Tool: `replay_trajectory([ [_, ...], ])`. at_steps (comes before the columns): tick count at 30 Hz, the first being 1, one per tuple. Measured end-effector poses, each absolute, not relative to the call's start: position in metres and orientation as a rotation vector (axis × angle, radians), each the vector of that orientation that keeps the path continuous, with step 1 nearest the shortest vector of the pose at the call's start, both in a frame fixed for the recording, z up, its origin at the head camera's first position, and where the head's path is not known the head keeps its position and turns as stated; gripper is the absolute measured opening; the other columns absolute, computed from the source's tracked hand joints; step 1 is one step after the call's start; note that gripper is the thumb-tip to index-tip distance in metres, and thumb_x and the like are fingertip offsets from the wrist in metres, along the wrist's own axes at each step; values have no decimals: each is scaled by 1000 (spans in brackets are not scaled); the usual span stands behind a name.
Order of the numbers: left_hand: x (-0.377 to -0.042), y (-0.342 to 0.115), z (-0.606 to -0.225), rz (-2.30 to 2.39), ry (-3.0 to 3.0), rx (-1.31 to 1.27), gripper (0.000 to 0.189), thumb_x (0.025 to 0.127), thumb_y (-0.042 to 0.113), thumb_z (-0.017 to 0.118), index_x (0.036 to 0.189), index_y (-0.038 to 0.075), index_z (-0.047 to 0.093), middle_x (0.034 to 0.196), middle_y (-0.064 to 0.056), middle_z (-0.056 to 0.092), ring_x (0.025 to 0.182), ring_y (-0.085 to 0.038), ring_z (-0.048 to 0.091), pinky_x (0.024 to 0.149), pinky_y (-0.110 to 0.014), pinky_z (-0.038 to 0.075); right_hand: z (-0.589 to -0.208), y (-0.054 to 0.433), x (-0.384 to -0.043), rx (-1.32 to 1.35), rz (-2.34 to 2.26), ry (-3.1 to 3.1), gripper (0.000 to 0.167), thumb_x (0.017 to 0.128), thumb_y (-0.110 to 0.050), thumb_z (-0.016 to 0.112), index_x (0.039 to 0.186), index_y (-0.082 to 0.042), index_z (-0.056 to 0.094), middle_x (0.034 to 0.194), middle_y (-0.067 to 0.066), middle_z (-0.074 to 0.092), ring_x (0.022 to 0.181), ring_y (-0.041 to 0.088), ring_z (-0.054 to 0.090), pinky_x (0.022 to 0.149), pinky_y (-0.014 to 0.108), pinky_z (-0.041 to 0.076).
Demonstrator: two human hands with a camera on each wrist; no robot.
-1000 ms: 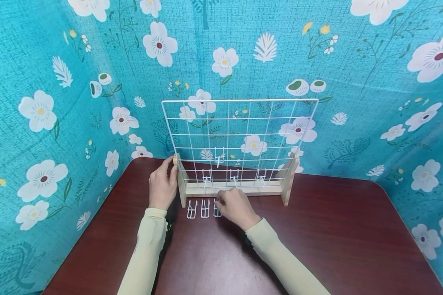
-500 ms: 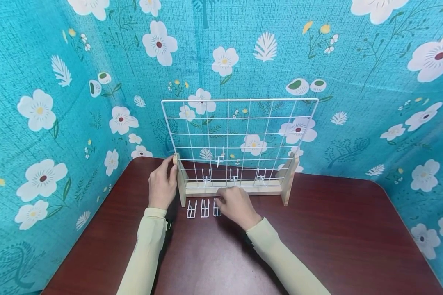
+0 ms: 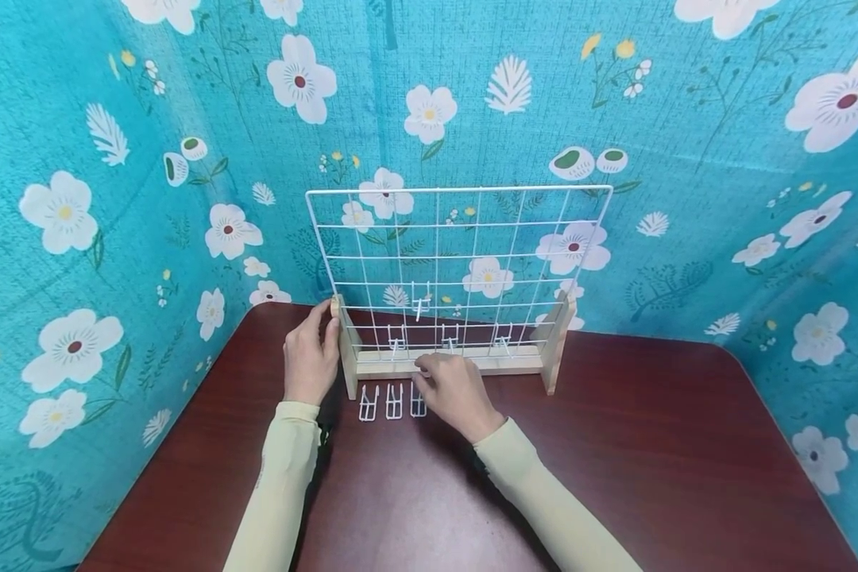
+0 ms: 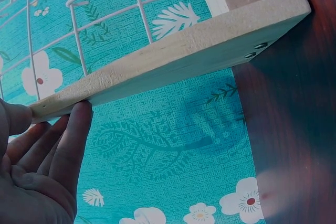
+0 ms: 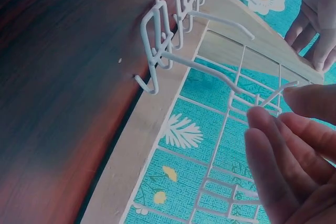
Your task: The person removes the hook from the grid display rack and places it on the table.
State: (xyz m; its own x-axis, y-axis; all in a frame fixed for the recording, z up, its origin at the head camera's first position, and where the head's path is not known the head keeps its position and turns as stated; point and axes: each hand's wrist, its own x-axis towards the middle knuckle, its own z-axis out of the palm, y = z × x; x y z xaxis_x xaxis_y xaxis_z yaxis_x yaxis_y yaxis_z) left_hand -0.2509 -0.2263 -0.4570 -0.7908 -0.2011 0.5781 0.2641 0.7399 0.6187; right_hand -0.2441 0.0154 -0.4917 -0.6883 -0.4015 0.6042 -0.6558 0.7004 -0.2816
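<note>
Right wrist: fingers (image 5: 258, 142) near hook (image 5: 181, 60), gap unclear.

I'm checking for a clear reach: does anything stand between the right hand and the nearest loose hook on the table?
In the right wrist view, nothing visible stands between the right hand and the nearest loose hook.

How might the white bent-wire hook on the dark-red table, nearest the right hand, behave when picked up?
The white bent-wire hook is probably light, being thin wire around open gaps. It should feel stiff, as its bends look crisp. Its projecting prong might catch or unbalance it.
</note>
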Motion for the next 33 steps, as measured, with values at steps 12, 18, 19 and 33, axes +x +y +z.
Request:
replay_trajectory([
  [12, -253, -228, -454, -937, -2290, -44, 36, 105, 17, 62, 140, 6, 64, 132, -21, 72, 103, -41, 74, 88, -56, 59, -483, 15, -247, 798, 772, -2206, 13, 88, -8, 80, 101, -5, 79, 92, 10, 82, 69, 16, 77, 63, 32, 62],
  [18, -253, -227, -454, -942, -2306, -36, 36, 105, 17, 62, 140, 5, 64, 134, -21, 71, 108, -41, 73, 93, -57, 58, -480, 18, -245, 793, 822, -2151, 17, 89, -8, 80, 104, -2, 79, 92, 12, 81, 68, 16, 76, 62, 29, 61],
  [19, -253, -227, -454, -943, -2309, -34, 37, 105, 17, 62, 140, 6, 64, 134, -21, 71, 109, -41, 73, 94, -57, 58, -480, 18, -245, 793, 826, -2144, 17, 89, -8, 80, 105, -1, 79, 92, 12, 81, 69, 16, 76, 62, 29, 61],
  [33, -251, -226, -456, -942, -2297, -44, 36, 105, 17, 62, 140, 5, 64, 133, -21, 72, 108, -41, 73, 93, -58, 58, -477, 25, -246, 774, 849, -2112, 20, 89, -8, 80, 108, -2, 78, 93, 12, 80, 70, 15, 75, 60, 25, 60],
])
